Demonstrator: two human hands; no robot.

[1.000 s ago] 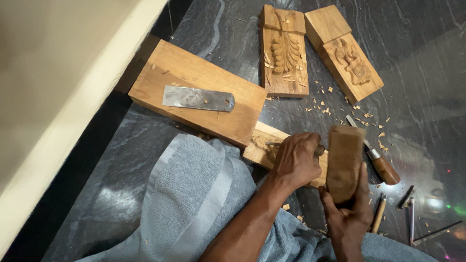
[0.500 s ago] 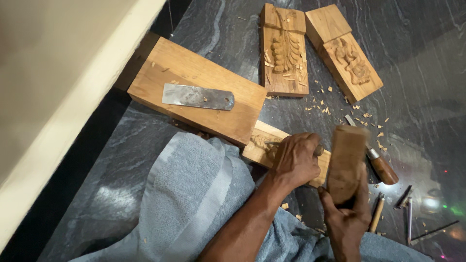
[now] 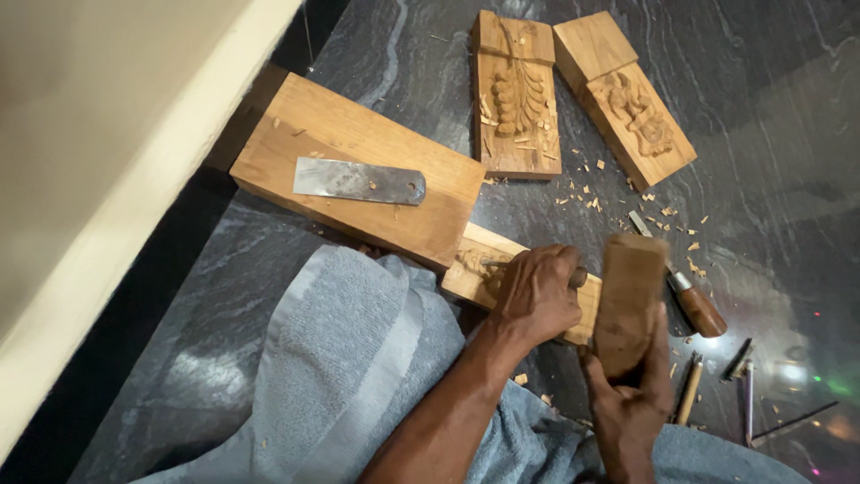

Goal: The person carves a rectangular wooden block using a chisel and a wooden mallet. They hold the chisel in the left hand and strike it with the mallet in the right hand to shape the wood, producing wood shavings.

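Note:
My left hand (image 3: 536,298) is closed around a chisel handle (image 3: 579,277), pressing it onto a small carved wooden workpiece (image 3: 475,266) that lies on the dark stone floor. My right hand (image 3: 630,408) grips a worn wooden block (image 3: 630,300) upright like a mallet, just right of the left hand and close to the chisel's end. The chisel's blade is hidden under my left hand. A grey cloth (image 3: 354,358) covers my lap below the workpiece.
A large plank (image 3: 358,166) with a flat metal blade (image 3: 358,182) lies at the left. Two carved panels (image 3: 515,99) (image 3: 627,99) rest at the top. A brown-handled chisel (image 3: 690,300), several thin tools (image 3: 743,385) and wood chips lie at the right. A pale wall edge (image 3: 134,224) runs along the left.
The wooden block in my right hand has shifted slightly down and left toward the chisel. My left hand stays on the workpiece.

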